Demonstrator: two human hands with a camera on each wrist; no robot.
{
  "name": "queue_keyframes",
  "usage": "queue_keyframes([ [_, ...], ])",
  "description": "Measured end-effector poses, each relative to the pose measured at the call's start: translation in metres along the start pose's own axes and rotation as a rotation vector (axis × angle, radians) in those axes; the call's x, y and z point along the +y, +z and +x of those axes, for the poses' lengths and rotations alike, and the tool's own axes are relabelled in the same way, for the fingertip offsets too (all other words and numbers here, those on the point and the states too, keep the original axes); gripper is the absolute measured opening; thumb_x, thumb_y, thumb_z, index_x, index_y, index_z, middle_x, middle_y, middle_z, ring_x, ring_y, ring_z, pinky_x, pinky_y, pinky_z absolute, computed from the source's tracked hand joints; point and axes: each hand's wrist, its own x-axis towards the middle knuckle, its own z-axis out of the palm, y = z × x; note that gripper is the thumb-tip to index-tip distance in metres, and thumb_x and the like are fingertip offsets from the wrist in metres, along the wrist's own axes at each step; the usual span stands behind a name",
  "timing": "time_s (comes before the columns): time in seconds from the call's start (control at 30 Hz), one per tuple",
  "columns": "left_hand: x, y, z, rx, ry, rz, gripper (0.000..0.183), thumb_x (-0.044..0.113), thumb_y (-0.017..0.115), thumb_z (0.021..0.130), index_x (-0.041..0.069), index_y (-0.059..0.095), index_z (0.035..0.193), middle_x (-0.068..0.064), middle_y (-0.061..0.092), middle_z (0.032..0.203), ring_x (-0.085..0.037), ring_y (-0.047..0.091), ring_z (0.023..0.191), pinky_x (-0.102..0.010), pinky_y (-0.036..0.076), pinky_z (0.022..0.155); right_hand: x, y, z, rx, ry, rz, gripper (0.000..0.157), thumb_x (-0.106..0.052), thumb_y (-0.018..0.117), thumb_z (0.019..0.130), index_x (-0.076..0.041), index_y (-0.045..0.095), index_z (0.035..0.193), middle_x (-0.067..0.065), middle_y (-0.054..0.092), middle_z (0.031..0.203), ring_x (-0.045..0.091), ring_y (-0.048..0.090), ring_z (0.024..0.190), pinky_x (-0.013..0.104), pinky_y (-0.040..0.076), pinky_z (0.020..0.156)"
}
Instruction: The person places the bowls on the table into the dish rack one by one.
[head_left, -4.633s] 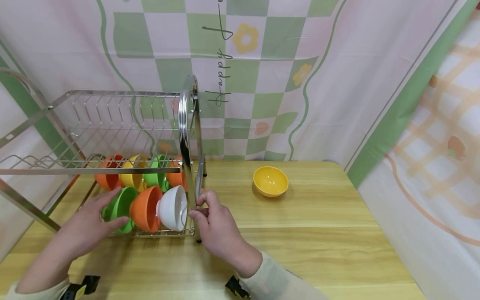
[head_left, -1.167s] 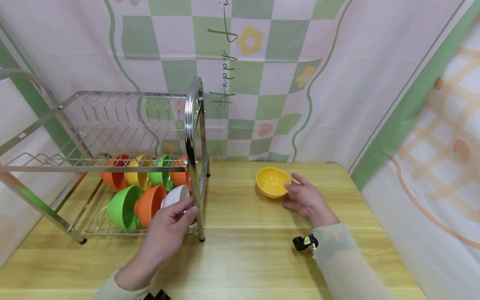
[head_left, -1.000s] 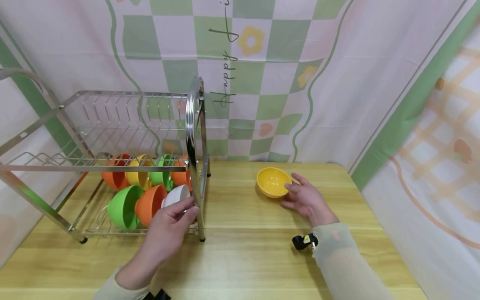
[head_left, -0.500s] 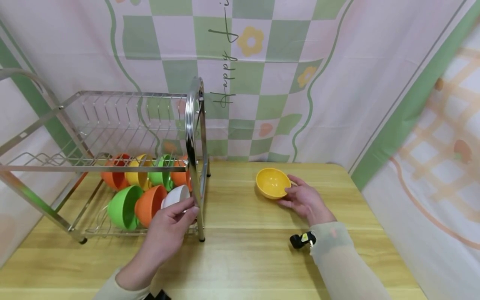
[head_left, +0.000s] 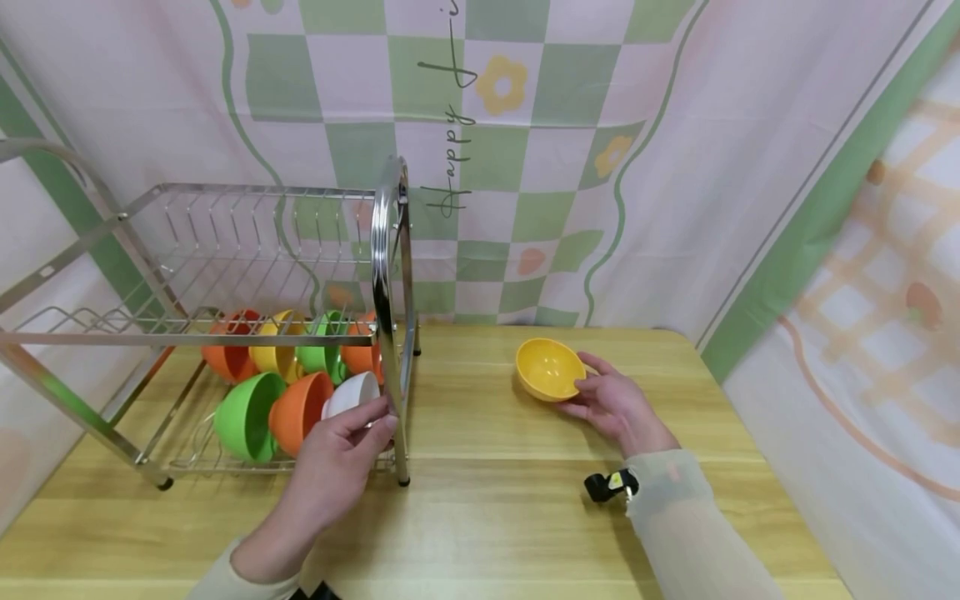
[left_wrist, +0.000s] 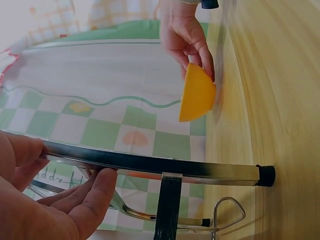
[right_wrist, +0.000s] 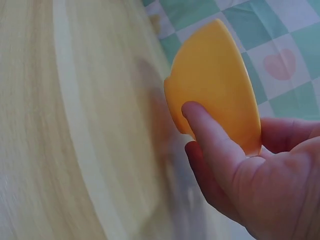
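A small yellow bowl [head_left: 550,370] is gripped at its right side by my right hand [head_left: 617,406]. In the right wrist view, fingers press the outside of the bowl [right_wrist: 215,85] near its foot, and part of the hand is behind the rim. The bowl seems slightly raised from the wooden table. My left hand [head_left: 341,458] holds the front right post of a metal dish rack [head_left: 400,433]; the left wrist view shows thumb and fingers on either side of that post [left_wrist: 135,161]. Just behind this hand, a white bowl [head_left: 352,392] is partly hidden.
On the rack's lower tier lie an orange bowl [head_left: 300,410], a green bowl [head_left: 246,415] and a back row of several colored bowls [head_left: 276,354], all on their sides. The upper tier [head_left: 247,258] is bare wire. A patterned cloth [head_left: 495,167] hangs behind the table [head_left: 510,517].
My left hand has gone from the green bowl to the rack's post. My right hand has left that post, reached right and taken hold of the yellow bowl, tilting it slightly.
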Motion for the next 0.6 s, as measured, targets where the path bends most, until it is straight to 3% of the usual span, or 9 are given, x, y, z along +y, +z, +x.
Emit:
queue_keyframes([
  [0.4,0.0,0.0,-0.001,-0.004,-0.007,-0.005,0.034,0.019,0.067,0.098,0.011,0.066,0.131,-0.006,0.069,0.121,-0.02,0.066,0.105,-0.029,0.056,0.085,-0.011,0.0,-0.034,-0.104,-0.064,-0.095,0.073,0.015,0.032,0.099,-0.016,0.012,0.161,0.016,0.009,0.164,0.04,0.03,0.14,0.055,0.039,0.104],
  [0.6,-0.001,0.0,-0.001,0.001,0.001,-0.013,0.033,0.018,0.067,0.098,0.011,0.067,0.13,-0.007,0.069,0.121,-0.02,0.065,0.105,-0.028,0.056,0.084,-0.011,0.002,-0.055,-0.172,-0.135,-0.183,0.071,0.014,0.035,0.098,-0.011,0.012,0.16,0.022,0.012,0.162,0.033,0.051,0.125,0.057,0.042,0.102],
])
